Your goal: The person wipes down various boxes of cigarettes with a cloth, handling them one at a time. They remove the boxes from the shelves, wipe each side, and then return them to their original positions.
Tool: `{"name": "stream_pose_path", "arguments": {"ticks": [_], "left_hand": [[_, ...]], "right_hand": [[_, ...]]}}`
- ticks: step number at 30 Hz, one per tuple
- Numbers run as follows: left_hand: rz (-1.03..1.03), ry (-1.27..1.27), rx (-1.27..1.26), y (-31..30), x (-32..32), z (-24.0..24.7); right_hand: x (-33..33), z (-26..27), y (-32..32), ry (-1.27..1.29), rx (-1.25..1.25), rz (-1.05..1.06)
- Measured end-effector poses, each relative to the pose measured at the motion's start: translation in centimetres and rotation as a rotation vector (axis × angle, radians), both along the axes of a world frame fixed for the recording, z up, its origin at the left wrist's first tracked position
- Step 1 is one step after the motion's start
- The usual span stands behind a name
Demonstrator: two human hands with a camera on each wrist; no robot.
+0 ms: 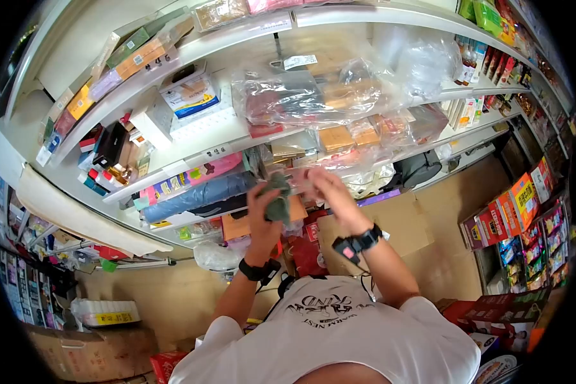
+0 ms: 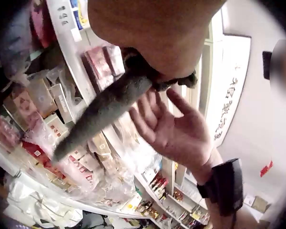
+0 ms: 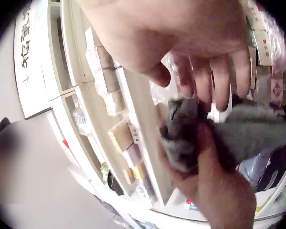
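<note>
On the left, a blue bundle [image 1: 198,196] lies lengthwise on a lower shelf. Next to its right end, the left hand [image 1: 260,208] has its fingers and thumb curled round a cloth [image 1: 278,200], holding it up in front of the shelves. In the head view the cloth's long axis runs roughly up and down, from near the shelf edge toward the person, though it is blurred. In the left wrist view it slants from the hand down to the left; in the right wrist view its long part runs out to the right from the grip. The cloth is dull grey-green, crumpled into dark folds at the held end and smoother along its length. Just right of it is the right hand [image 1: 329,192], open, its fingers loosely extended and gripping nothing; whether they touch the cloth I cannot tell. Farther right, a dark bag [image 1: 420,169] sits below the shelves.
</note>
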State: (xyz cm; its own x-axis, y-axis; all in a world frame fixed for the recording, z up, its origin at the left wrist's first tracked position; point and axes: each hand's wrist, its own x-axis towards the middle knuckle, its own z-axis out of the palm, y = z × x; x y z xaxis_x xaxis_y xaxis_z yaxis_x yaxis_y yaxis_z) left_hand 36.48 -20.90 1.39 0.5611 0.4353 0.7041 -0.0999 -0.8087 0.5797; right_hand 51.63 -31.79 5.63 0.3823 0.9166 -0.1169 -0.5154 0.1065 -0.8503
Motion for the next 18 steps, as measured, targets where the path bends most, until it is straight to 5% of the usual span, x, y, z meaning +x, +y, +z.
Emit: {"name": "stream_pose_path", "arguments": {"ticks": [4,6,8,13,16,18], "left_hand": [[0.153,-0.11,-0.2,0.7,-1.3,0.6],[0.158,-0.1,-0.205,0.7,-2.1,0.4],[0.16,-0.098,-0.203,0.8,-2.3,0.4],[0.097,-0.022,-0.257,0.2,-2.7,0.2],[0.105,0.012,-0.234,-0.3,-2.7,0.2],[0.099,0.013,-0.234,-0.2,-2.9,0.0]], "right_hand": [[8.9,-1.0,2.8,-0.833,-0.003,-0.514],[12.8,-0.1,4.2,-1.115,0.071,-0.864],[15.3,3.5,4.8,-1.229,0.107,-0.981],[21.9,9.9,6.8,-1.424,0.252,-0.925],[25.3,10.1,7.6,-1.525,0.016,-0.873],[26.5,9.1,8.1,-1.556,-0.445,-0.87]]}}
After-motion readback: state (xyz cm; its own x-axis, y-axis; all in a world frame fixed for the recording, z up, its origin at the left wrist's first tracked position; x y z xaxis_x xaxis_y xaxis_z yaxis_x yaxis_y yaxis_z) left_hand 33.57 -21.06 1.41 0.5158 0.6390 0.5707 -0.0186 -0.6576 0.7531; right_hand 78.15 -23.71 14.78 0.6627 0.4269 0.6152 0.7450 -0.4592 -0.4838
